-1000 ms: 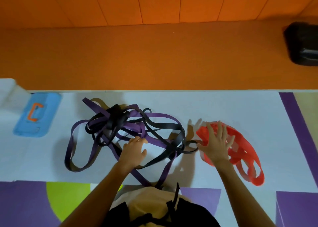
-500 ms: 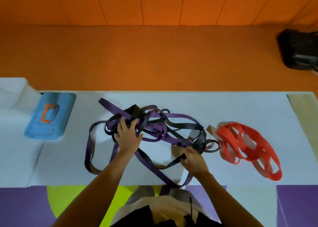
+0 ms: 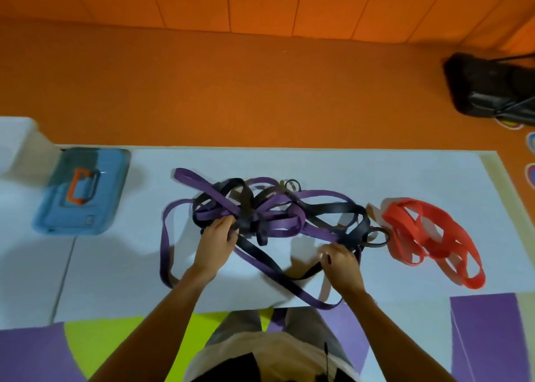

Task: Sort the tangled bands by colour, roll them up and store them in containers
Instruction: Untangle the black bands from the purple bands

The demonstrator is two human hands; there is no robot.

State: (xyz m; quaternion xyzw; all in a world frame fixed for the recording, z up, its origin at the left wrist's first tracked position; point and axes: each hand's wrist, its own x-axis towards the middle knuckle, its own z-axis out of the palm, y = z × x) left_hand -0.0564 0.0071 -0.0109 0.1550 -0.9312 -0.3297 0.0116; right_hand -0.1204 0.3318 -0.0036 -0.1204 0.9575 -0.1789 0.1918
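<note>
**rig_op:** Update: my left hand (image 3: 217, 236) has gone from the loose loops near me up to the knot in the middle of the purple-and-black tangle (image 3: 275, 219), and its fingers are curled into it. The right hand (image 3: 341, 261) has left the red bands (image 3: 428, 236), where it lay spread flat a second ago. It now pinches a black band (image 3: 301, 274) at the tangle's right end. It's a bit blurry, so I can't tell how many strands either hand has.

**bandit42:** So red's done?

**rig_op:** Sorted, I'd say, but not done. Going across the white worktop (image 3: 318, 164): the blue container (image 3: 81, 192) is on the far left with its lid on, and the tangle is in the middle. The red heap is on the right, just beside the tangle's last black loop, and it's loose, not rolled. My read is we're onto splitting black from purple. Rolling and storing haven't started for any colour.
</note>
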